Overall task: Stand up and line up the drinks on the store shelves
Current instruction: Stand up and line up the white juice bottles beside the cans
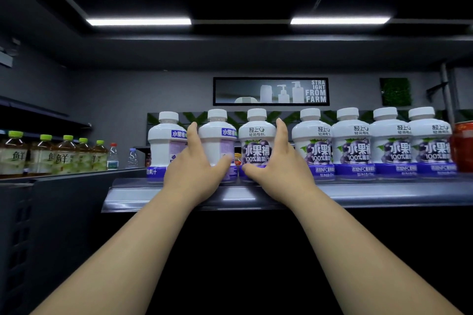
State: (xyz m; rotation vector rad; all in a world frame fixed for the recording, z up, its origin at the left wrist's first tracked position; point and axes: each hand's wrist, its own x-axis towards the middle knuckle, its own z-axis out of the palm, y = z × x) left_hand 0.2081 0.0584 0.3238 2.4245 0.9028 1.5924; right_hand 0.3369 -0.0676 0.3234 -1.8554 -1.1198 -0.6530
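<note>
Head view: row of juice bottles (pixel 353 146) stands upright along the shelf (pixel 384 192) front edge. Left hand (pixel 197 169) spans second bottle (pixel 217 135), thumb across its lower front, fingers up its left side. Right hand (pixel 279 166) clasps third bottle (pixel 256 140), fingers up its right side. First bottle (pixel 165 140) and second show labels sideways. Likely step: facing labels. Next: twist second bottle label-forward

A shop is shown: white plastic grape-juice bottles with purple labels (pixel 350 146) are ranked along a grey metal display shelf (pixel 384 192), green-capped amber tea bottles (pixel 66 156) are stocked alongside, and a black-framed product poster (pixel 271 91) is hung behind.
</note>
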